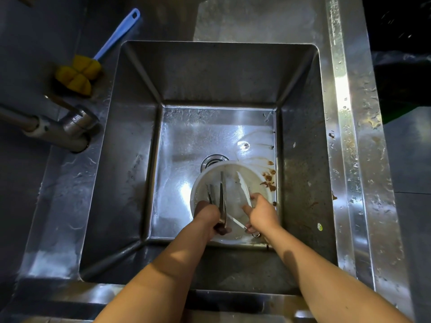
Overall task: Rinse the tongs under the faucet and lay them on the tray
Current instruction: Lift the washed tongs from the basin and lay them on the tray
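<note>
tongs [243, 188] low in sink [210, 73], over white bowl [234, 197], arms spread; our right hand [262, 213] clenched round hinge end. our left hand [208, 216] grasping metal utensils [222, 194] in same bowl. we judge next: lift tongs free, carry to faucet [70, 134] at left rim; no water seen. sponge brush [81, 71] on counter, sauce smears [269, 180] right. we see no tray.

- Dim scene; harsh glare on the wet sink [186, 141] floor and right rim.
- The faucet [74, 127] sits in shade, slightly soft.
- Edges bow outward.
</note>
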Tool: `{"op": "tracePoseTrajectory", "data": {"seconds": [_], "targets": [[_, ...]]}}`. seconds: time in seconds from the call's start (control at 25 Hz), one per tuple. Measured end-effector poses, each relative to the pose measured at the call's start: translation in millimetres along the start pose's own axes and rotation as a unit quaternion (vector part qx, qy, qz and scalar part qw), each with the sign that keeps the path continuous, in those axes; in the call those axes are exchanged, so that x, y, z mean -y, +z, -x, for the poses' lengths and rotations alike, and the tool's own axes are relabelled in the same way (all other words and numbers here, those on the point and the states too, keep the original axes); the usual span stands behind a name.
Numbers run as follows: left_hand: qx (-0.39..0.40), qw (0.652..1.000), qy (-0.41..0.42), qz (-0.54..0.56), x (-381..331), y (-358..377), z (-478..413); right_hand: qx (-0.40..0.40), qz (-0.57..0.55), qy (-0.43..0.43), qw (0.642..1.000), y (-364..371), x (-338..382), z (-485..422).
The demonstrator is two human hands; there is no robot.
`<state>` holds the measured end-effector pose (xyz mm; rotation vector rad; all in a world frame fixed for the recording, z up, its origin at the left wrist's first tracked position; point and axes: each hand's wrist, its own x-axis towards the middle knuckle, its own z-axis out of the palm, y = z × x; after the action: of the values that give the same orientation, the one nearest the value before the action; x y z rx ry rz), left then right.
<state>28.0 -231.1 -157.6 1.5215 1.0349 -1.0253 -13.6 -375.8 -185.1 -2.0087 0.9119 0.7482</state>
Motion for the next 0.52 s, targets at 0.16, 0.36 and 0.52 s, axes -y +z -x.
{"op": "tracePoseTrajectory", "data": {"seconds": [0.16, 0.36, 0.52], "targets": [[0.011, 1.000, 0.003, 0.004, -1.5, -11.5, 3.3, 0.020, 0.005, 0.013, 1.000, -3.9, 2.7, 2.7], [0.023, 0.994, 0.094, -0.043, -8.6, -24.0, 24.2, -0.005, 0.059, 0.004, 0.998, -11.5, 16.7, 11.7], [0.060, 0.984, 0.165, -0.019, -14.7, -37.7, 45.0, -0.004, 0.061, -0.031, 0.998, -20.9, 27.3, 27.4]]}}
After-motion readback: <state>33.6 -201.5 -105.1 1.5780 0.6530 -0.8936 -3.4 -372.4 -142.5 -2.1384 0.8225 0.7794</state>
